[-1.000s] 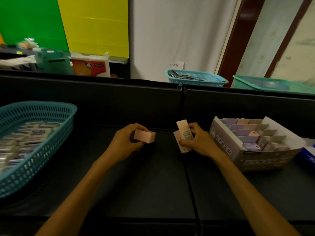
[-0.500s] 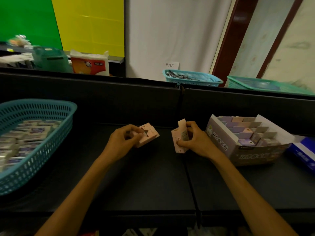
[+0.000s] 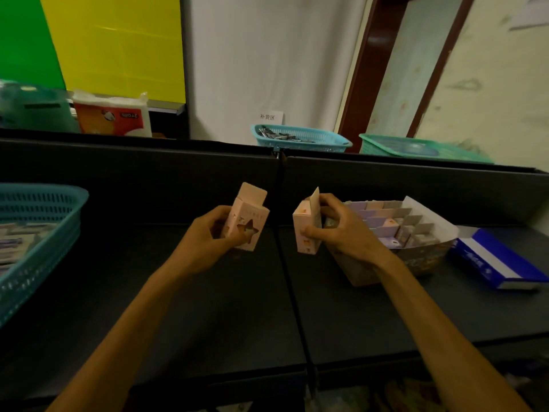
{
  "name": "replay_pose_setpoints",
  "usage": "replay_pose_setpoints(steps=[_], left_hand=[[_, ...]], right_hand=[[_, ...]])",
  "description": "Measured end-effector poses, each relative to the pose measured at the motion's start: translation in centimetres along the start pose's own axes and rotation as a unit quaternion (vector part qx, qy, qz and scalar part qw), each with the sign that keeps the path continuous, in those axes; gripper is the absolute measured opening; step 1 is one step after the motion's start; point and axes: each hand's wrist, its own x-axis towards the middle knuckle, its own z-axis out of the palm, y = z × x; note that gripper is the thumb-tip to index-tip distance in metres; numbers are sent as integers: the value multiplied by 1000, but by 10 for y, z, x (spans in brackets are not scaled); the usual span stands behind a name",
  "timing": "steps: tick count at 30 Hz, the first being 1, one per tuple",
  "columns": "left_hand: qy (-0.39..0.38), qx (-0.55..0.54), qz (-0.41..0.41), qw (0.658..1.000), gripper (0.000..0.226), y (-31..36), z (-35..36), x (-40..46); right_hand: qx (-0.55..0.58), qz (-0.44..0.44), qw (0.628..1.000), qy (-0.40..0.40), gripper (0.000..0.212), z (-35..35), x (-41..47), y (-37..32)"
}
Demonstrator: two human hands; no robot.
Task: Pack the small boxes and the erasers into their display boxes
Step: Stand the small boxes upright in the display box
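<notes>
Since a moment ago, we see the pale pink cardboard box with a star-shaped window [image 3: 248, 226] turned upright in the left hand [image 3: 212, 236], its top flap now standing open. Our left hand grips it by its sides above the dark table [image 3: 208, 307], while the right hand [image 3: 341, 233] grips a second pale pink cardboard box [image 3: 306, 227], flap also raised, just in front of the partitioned cardboard display box [image 3: 395, 224]. With both flaps open and the boxes upright in mid-air, we judge that tipping either one could spill its contents, and a loose flap could catch on a divider when slotting in. We cannot tell whether either box holds an eraser; our right wrist hides the display box's near left corner, and the teal plastic basket [image 3: 38, 233] of blurred wrapped pieces is cut off at the left edge.
</notes>
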Motion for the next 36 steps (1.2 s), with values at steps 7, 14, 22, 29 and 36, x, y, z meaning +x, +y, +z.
replay_pose_setpoints(steps=[7, 14, 22, 29, 36], left_hand=[[5, -27, 50, 998, 42, 35, 47, 20], [31, -22, 80, 996, 42, 73, 120, 52], [55, -19, 68, 996, 42, 105, 196, 87], [76, 35, 58, 995, 44, 119, 240, 104], [75, 64, 43, 994, 48, 123, 256, 117]], right_hand=[[99, -11, 995, 11, 50, -50, -13, 11], [136, 19, 989, 47, 37, -118, -20, 46], [106, 26, 991, 77, 24, -192, -11, 94], [-56, -25, 998, 29, 21, -233, 2, 123], [-37, -81, 996, -15, 13, -260, 19, 129]])
